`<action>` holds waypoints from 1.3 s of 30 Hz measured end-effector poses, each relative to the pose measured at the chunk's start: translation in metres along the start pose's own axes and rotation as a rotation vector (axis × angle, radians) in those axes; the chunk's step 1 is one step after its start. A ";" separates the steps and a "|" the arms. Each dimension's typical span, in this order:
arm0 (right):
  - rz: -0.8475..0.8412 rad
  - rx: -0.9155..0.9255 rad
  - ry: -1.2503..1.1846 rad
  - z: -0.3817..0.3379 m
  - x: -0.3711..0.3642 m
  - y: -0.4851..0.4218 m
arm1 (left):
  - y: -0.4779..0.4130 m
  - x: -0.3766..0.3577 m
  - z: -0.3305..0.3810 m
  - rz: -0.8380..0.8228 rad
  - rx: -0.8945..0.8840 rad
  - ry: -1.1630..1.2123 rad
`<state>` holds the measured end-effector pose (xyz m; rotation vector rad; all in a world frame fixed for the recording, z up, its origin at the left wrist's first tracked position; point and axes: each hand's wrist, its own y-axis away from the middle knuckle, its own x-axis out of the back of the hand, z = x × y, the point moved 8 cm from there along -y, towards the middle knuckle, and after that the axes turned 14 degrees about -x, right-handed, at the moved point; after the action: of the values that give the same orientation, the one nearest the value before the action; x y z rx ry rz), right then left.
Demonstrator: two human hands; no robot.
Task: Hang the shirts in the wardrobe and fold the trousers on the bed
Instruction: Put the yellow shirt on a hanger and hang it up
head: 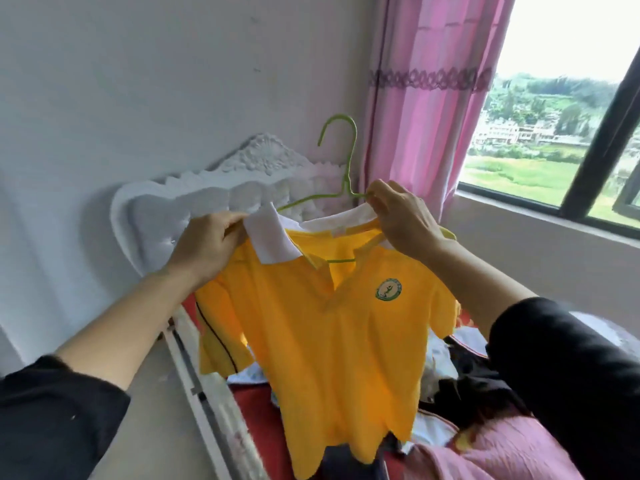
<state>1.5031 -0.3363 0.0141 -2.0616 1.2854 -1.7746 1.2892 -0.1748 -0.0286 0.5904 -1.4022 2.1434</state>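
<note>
- Two hands on one garment: held the yellow shirt (329,341) in the air above the bed (249,403), with its hem over a heap of dark and pink clothes (460,386).
- Judged the step as seating the shirt on the green hanger (346,181), not yet finished. Saw no wardrobe in view.
- Left hand (204,247): curled tight round the shoulder fabric just behind the white collar (273,237), gripping cloth only.
- Right hand (401,220): pinched the hanger arm on that side together with the collar edge, thumb and forefinger closed, with the other fingers loosely bent.
- Spotted the hanger's lower bar through the open neck, so probably inside the shirt on the right. Could not tell about the left shoulder, hidden under the hand.
- Called for using the right pinch as anchor, drawing the left shoulder outward over the hanger tip, then checking level.
- Called for flattening the collar afterwards; looked flipped up on the left.
- Rated the slip risk as real: thin smooth hanger, light fabric, likely to slide off if seated off-centre.
- Advised carrying by the hook, free above both hands, in front of the carved white headboard (249,168).
- Farther back: pink curtain (426,98) and window (554,98), of no bearing on the step.
</note>
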 end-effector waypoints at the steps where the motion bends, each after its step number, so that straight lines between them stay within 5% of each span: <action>1: 0.001 0.010 -0.029 -0.024 -0.008 -0.007 | 0.004 0.022 -0.009 0.054 -0.020 -0.005; 6: 0.064 0.058 -0.062 -0.150 -0.044 -0.031 | 0.027 0.119 -0.072 0.214 -0.017 -0.096; 12: -0.481 -0.136 -0.641 -0.281 -0.127 -0.047 | 0.084 0.197 -0.155 0.270 0.158 -0.258; 20: -0.788 -0.056 -0.730 -0.456 -0.230 -0.041 | 0.182 0.244 -0.210 0.144 0.330 -0.564; 25: -0.877 0.039 -0.739 -0.540 -0.263 -0.033 | 0.214 0.250 -0.279 -0.047 0.585 -0.415; 33: -0.933 0.162 -0.775 -0.651 -0.316 -0.048 | 0.209 0.311 -0.359 0.054 0.520 -0.435; 39: -0.852 0.274 -0.683 -0.725 -0.348 -0.089 | 0.209 0.340 -0.440 -0.142 0.606 -0.418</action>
<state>0.9427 0.2470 0.0228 -2.8476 -0.0413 -1.0949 0.8588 0.2208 -0.1342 1.3841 -0.8275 2.4084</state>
